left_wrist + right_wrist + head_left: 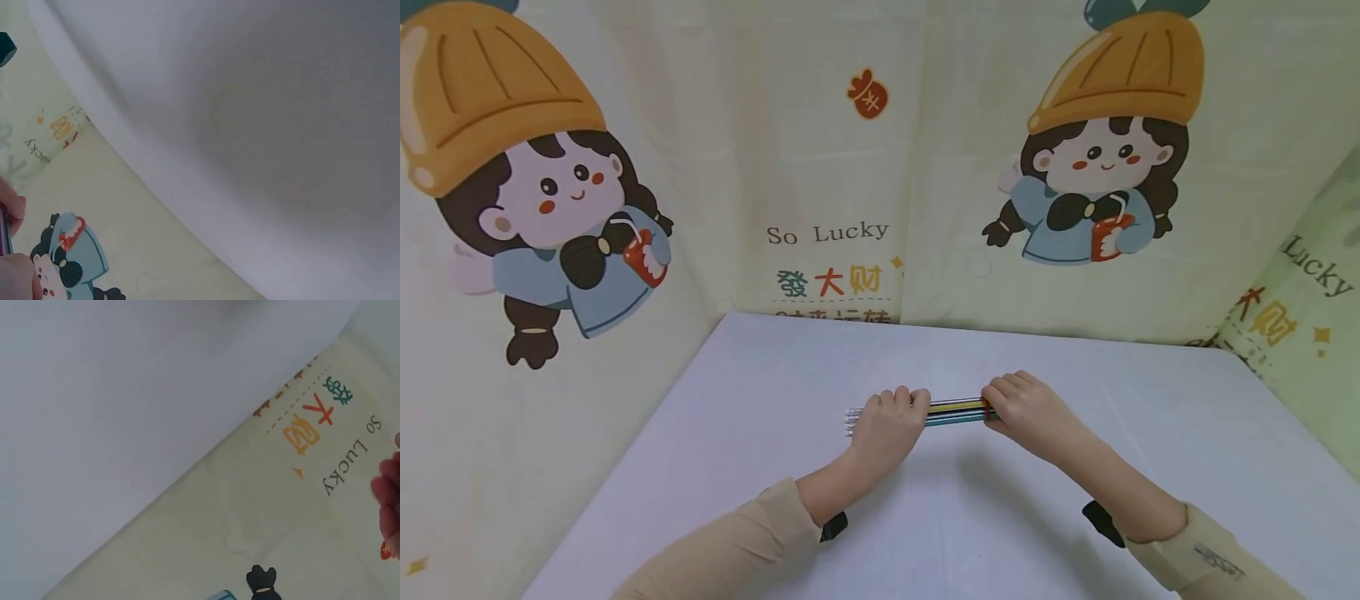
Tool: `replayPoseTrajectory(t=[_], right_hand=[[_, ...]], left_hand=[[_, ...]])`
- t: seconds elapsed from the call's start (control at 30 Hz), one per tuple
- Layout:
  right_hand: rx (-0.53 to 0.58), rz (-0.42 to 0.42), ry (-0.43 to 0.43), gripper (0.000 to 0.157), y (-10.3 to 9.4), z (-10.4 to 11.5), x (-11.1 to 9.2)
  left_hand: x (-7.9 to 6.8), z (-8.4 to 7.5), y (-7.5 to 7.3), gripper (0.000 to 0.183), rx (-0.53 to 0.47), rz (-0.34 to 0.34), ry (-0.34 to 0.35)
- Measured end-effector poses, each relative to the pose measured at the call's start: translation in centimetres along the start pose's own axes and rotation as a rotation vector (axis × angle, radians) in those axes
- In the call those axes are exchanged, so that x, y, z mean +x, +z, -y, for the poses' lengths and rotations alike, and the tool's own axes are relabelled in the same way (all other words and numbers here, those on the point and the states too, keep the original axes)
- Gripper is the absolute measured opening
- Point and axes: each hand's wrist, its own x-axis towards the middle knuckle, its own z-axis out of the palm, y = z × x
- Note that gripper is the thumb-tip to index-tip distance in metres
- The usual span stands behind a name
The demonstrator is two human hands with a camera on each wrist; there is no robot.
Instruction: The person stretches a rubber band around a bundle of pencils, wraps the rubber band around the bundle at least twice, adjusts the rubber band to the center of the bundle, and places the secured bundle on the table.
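A bundle of thin, pencil-like sticks in yellow, blue, dark and silvery colours is held level above the white table. My left hand grips it near its left end, where several silvery tips stick out past the hand. At the other end my right hand holds the bundle, and a red band shows beside its fingers. The right end is hidden inside that hand. Only a sliver of the sticks shows in the left wrist view; in the right wrist view just some fingers appear.
Cream cloth printed with cartoon girls and lettering hangs behind the table and along its sides. Dark wrist-worn devices sit under both forearms. Soft shadows of the arms fall on the tabletop.
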Motion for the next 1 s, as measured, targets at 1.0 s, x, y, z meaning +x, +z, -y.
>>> replayPoseTrajectory(t=[1.0], right_hand=[[-0.007, 0.094, 0.105, 0.038, -1.2, 0.5, 1.1]], left_hand=[[0.9, 0.5, -0.9, 0.020, 0.048, 0.009, 0.006]])
